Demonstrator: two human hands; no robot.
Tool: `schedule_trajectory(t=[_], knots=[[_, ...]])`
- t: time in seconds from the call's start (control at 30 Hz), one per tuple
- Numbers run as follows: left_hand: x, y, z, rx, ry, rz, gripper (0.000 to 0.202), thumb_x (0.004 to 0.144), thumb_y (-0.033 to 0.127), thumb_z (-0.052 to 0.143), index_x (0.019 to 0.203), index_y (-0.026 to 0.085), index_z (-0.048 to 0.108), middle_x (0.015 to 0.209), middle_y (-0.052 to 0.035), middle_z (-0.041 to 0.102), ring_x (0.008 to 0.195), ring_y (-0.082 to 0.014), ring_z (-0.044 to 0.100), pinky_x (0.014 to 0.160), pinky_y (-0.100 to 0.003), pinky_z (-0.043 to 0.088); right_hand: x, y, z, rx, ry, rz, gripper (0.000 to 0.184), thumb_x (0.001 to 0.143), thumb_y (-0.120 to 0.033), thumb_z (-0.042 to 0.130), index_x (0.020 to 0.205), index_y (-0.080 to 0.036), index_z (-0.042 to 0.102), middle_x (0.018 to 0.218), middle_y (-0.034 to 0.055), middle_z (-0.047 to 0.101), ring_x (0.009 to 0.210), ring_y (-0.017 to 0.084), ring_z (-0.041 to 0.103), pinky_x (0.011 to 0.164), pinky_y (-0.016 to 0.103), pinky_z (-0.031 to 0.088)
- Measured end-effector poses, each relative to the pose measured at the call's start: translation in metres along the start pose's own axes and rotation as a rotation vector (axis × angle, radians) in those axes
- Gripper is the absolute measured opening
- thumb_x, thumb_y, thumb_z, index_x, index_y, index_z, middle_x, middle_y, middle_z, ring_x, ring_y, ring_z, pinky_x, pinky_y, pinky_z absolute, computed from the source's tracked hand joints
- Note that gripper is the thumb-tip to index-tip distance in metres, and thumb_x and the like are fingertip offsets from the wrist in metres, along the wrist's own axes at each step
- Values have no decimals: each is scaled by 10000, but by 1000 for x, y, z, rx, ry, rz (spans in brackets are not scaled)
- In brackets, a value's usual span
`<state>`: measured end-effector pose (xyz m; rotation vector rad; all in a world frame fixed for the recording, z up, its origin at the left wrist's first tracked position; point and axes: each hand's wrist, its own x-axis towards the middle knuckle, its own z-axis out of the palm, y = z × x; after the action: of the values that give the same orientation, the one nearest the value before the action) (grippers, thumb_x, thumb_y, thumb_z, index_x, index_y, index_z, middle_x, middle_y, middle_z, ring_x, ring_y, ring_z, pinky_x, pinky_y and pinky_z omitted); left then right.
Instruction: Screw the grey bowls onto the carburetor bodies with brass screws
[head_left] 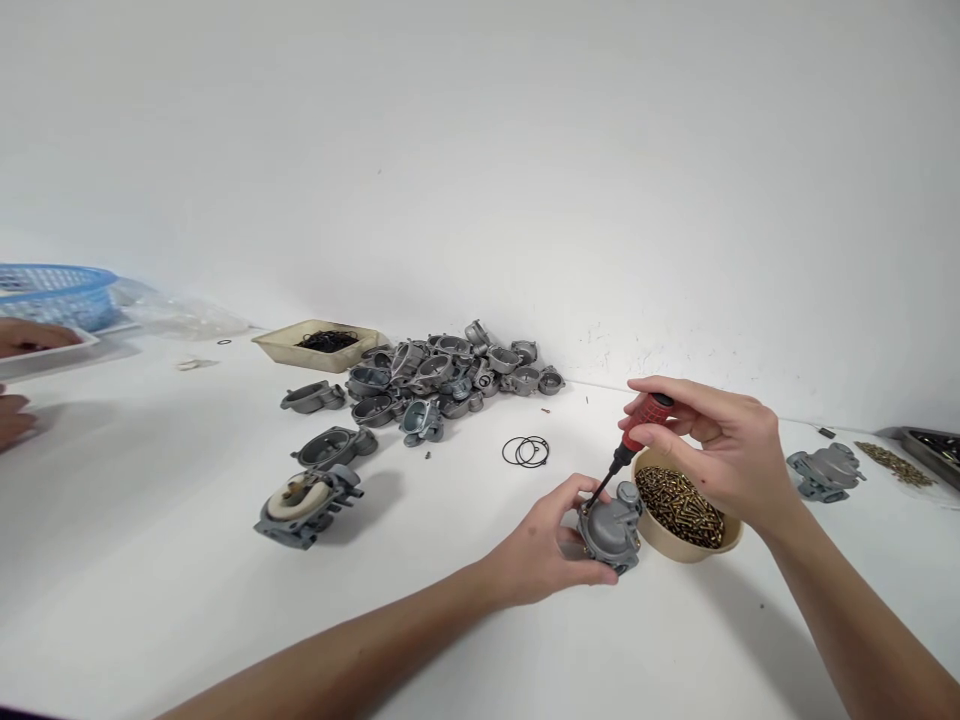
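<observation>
1. Bench (165, 520): the housing sits over its near right part, just left of the bowl (675, 548) of brass-coloured screws (679, 505); whether it touches the bowl I cannot tell.
2. Left hand (536, 545): its grip is closed on the housing, thumb along the near edge. It would do best to brace firmly against twist, fingertips clear of the blade.
3. Right hand (724, 450): its grip is closed round the screwdriver's handle. Good practice is steady downward pressure, with the shaft in line with the screw rather than slanted.
4. Housing (611, 530): dull grey cast metal, domed cover uppermost, with a round boss on the far side.
5. Screwdriver (646, 418): red and black, its tip at the housing's left corner.
</observation>
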<state>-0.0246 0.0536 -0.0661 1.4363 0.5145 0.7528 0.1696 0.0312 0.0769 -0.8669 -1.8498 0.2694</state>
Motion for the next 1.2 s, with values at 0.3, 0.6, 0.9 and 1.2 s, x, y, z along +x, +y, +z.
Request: schedule_trajectory(t=[0.3, 0.6, 0.9, 1.2], knots=[[0, 10, 2, -17, 2, -84, 655, 629, 191, 936, 1142, 231, 531, 1154, -27, 597, 866, -199, 729, 817, -378, 588, -1, -1, 0, 65, -84, -71, 367, 903, -113, 743, 1230, -276, 772, 940, 6, 784, 794, 156, 782, 677, 285, 723], [0, 3, -2, 127, 19, 37, 663, 639, 324, 975, 1135, 216, 549, 1142, -56, 616, 1017, -251, 630, 838, -392, 595, 0, -2, -2, 56, -174, -278, 506, 925, -54, 682, 1365, -304, 700, 933, 31, 802, 804, 185, 777, 678, 350, 695], [1, -4, -4, 201, 35, 56, 738, 642, 359, 990, 1237, 218, 577, 1193, -95, 639, 1062, -310, 660, 840, -437, 598, -2, -18, -1, 3, -286, -364, 516, 952, -73, 641, 1412, -304, 664, 994, 60, 800, 807, 178, 767, 616, 275, 645], [1, -1, -4, 255, 13, 155, 746, 693, 437, 950, 1305, 230, 575, 1230, -96, 624, 1125, -321, 615, 858, -425, 570, -8, -30, 1, -53, -341, -387, 506, 972, -65, 602, 1421, -294, 638, 1066, 69, 786, 822, 150, 742, 572, 230, 585]])
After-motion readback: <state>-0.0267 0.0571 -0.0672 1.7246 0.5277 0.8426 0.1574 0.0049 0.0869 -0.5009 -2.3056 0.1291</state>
